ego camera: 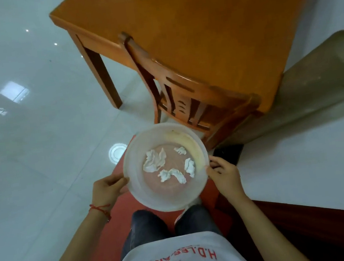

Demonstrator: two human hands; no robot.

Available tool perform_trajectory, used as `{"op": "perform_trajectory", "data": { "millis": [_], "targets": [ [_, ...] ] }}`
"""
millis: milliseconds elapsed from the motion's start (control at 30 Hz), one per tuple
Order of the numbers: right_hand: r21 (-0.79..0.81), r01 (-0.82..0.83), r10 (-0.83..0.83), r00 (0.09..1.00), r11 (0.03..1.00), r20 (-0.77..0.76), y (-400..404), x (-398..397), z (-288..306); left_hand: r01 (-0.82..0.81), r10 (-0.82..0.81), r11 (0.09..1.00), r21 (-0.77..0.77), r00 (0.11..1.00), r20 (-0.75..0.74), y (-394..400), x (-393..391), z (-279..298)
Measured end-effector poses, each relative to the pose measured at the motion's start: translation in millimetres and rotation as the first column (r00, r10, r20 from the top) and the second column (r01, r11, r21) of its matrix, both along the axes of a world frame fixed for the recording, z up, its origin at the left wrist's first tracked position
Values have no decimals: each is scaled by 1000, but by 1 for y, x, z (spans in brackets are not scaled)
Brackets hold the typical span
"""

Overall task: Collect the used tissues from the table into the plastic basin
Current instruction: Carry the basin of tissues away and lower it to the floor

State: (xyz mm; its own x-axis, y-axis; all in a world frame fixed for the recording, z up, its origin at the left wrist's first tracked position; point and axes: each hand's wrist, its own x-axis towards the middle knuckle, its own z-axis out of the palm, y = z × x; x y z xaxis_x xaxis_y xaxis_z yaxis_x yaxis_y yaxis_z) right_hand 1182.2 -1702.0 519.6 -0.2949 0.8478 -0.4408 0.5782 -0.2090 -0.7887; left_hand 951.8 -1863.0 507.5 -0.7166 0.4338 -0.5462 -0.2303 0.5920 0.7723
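Wooden chair (190, 97) pushed under table, red mat (114, 232) on tiled floor (27, 149), dark phone (227, 153).

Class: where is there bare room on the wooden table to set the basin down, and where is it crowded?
The table top looks bare across its visible surface, bordered near its close edge by the chair back. The crowded spot is the basin itself: left hand and right hand grip opposite rims, and crumpled tissues cover its floor.

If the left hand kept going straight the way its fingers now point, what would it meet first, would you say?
The left hand already grips the rim of the plastic basin, fingers pointing right across it. Going on, it would probably press into the basin wall first; the tissues lie beyond, inside.
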Motion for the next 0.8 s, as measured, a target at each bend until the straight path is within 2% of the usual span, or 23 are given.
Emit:
{"op": "perform_trajectory", "data": {
  "millis": [300, 533, 800],
  "targets": [
    [6, -271, 271, 962, 963, -38, -48, -133, 2, -315, 311, 948, 50, 948, 65, -112, -71, 2],
    [18, -522, 522, 853, 853, -8, -85, -230, -3, -585, 573, 808, 72, 808, 133, -182, -106, 1],
    [-4, -707, 707, 707, 707, 15, -98, -338, -15, -744, 730, 667, 46, 664, 159, -219, -154, -10]
  ]
}}
